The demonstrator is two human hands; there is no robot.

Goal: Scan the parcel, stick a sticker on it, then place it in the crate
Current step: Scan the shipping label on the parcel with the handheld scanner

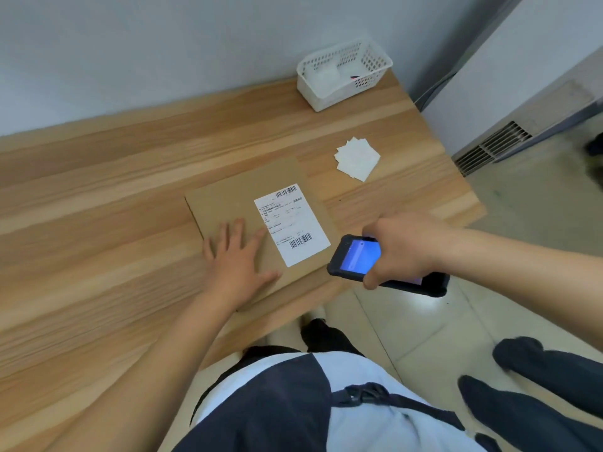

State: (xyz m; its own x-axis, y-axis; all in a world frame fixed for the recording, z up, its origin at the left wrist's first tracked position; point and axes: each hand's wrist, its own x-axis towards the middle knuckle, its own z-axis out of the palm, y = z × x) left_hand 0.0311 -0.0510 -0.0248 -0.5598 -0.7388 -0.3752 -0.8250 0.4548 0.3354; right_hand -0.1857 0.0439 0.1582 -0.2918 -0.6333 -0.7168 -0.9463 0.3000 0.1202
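Note:
A flat brown cardboard parcel (235,197) lies on the wooden table (98,223), bearing a white shipping label (290,223) with barcodes. My left hand (236,259) rests flat on the parcel's near left part, fingers spread. My right hand (404,249) grips a black handheld scanner (355,256) with a lit blue screen, held just right of the label at the table's front edge. A small stack of white stickers (357,158) lies beyond the parcel to the right. A white perforated plastic crate (346,76) stands at the table's far right corner.
The table's right edge drops to a tiled floor (538,223). A white wall panel with a vent grille (492,146) stands to the right. Another person's dark trouser legs (538,386) are at lower right. A grey wall runs behind the table.

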